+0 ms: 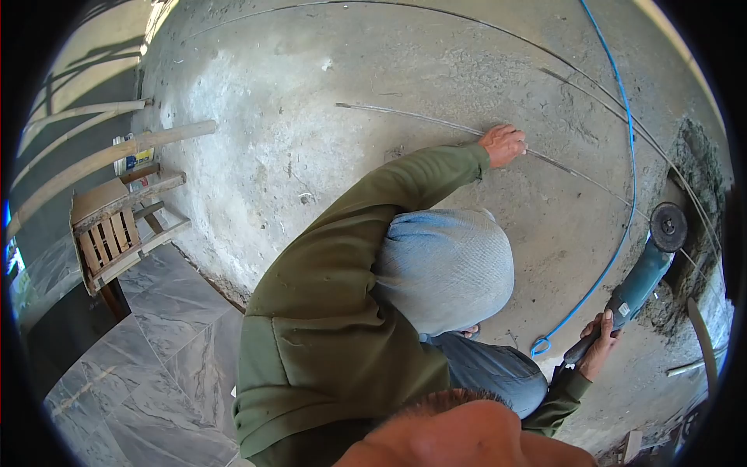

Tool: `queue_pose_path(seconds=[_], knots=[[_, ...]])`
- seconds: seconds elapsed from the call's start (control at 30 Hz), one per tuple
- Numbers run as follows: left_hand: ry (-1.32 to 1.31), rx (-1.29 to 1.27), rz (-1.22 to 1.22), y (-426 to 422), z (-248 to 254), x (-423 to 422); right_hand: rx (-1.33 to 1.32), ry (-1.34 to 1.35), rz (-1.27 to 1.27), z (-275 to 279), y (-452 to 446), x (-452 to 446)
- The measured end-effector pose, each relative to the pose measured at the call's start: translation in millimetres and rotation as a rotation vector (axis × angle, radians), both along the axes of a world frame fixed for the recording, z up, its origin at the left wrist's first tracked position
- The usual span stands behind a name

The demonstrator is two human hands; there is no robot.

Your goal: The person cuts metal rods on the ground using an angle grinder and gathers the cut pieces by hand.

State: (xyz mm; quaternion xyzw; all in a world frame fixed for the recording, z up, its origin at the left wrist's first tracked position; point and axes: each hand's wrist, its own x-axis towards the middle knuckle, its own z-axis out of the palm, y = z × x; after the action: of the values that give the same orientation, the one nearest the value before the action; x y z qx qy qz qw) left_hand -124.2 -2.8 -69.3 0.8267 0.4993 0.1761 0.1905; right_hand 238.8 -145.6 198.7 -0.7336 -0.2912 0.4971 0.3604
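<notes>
My left hand [504, 145] is closed around a thin steel rod [412, 116] that lies along the concrete floor, its thumb and fingers bent over the bar. On the right side, my right hand [597, 344] wraps the rear handle of a teal angle grinder [644, 279]. The grinder's dark disc [668, 226] sits close to the right stretch of the same rod; whether they touch I cannot tell. Beside the grinder, a blue cord [629, 187] runs across the floor and ends in a small loop near my knee.
More long thin rods [498, 29] curve over the concrete floor [296, 70]. Bamboo poles [179, 134], a wooden stool-like frame [117, 233] and a white bucket [123, 165] stand left. Marble-look tiles [156, 366] lie lower left. Rough rubble [696, 163] borders the right.
</notes>
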Motion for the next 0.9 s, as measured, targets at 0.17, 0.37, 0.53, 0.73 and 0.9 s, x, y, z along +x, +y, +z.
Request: queue_pose_path(seconds=[0.17,0.37,0.53,0.73,0.9], knots=[[0.061,0.029,-0.050,0.7,-5.1,0.3,-0.013,-0.036,0.003,2.4,2.6,-5.6],[0.114,0.038,-0.099,0.8,3.6,-1.8,-0.021,-0.042,0.021,3.1,3.9,-8.2],[0.117,0.024,-0.114,2.6,0.5,-2.7,-0.011,-0.023,0.013,1.6,2.5,-6.9],[0.069,0.059,-0.140,4.4,2.1,-5.7,-0.044,-0.057,0.034,-0.6,1.6,-2.3],[0.195,0.112,-0.156,7.8,3.1,0.4,-0.095,-0.134,0.088,-3.1,6.5,0.2]])
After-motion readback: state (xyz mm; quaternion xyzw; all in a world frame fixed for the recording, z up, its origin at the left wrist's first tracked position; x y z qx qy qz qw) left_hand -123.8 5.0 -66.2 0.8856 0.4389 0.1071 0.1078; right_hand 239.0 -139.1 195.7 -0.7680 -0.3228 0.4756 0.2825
